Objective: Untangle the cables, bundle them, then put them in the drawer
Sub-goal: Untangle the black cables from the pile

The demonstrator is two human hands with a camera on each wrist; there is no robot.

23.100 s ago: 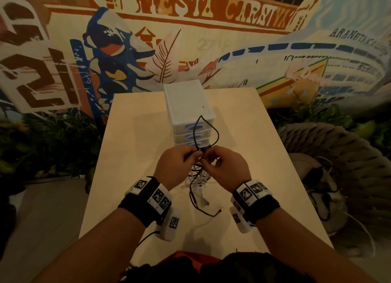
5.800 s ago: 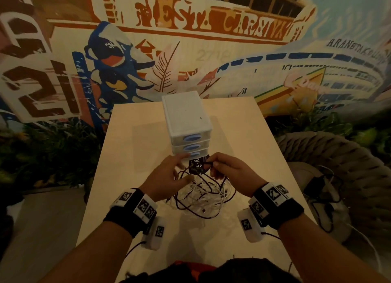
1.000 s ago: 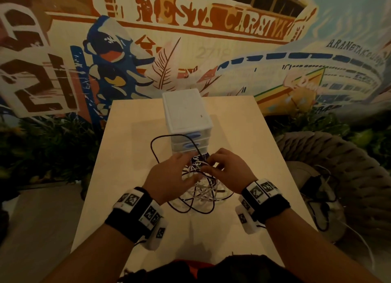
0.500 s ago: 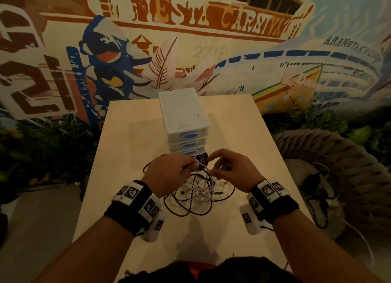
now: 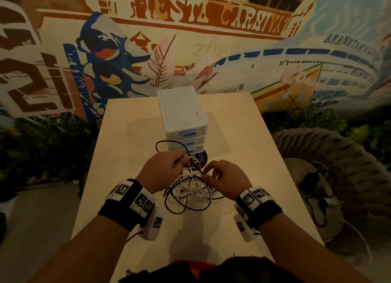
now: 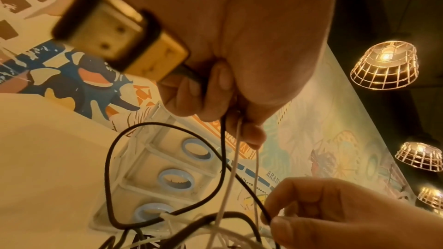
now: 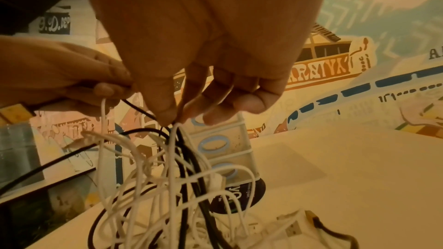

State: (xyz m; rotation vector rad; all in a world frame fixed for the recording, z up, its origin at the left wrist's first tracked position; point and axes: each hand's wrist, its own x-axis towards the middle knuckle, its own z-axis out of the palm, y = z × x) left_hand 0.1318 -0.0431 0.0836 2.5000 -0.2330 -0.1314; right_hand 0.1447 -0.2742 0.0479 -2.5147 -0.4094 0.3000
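A tangle of black and white cables (image 5: 191, 192) lies on the light table (image 5: 131, 138), just in front of a white drawer unit (image 5: 182, 117) with three blue-handled drawers, all closed. My left hand (image 5: 167, 168) grips a black cable behind its gold plug (image 6: 120, 35) together with white strands (image 6: 237, 139). My right hand (image 5: 222, 175) pinches black and white strands (image 7: 173, 126) at the top of the heap (image 7: 167, 186). A black loop (image 5: 169, 144) arcs across the drawer fronts (image 6: 172, 179). A loose USB plug (image 7: 291, 229) lies on the table.
A dark round disc with print (image 5: 200, 159) lies at the foot of the drawer unit. A woven wicker seat (image 5: 342, 170) with a charger and cords (image 5: 313, 183) stands to the right of the table. A painted mural wall (image 5: 211, 39) is behind. Plants (image 5: 42, 147) stand at the left.
My hands have lifted the cables a little higher and moved slightly apart; a black loop now arcs up to the left in front of the drawers. The right hand has shifted its pinch.
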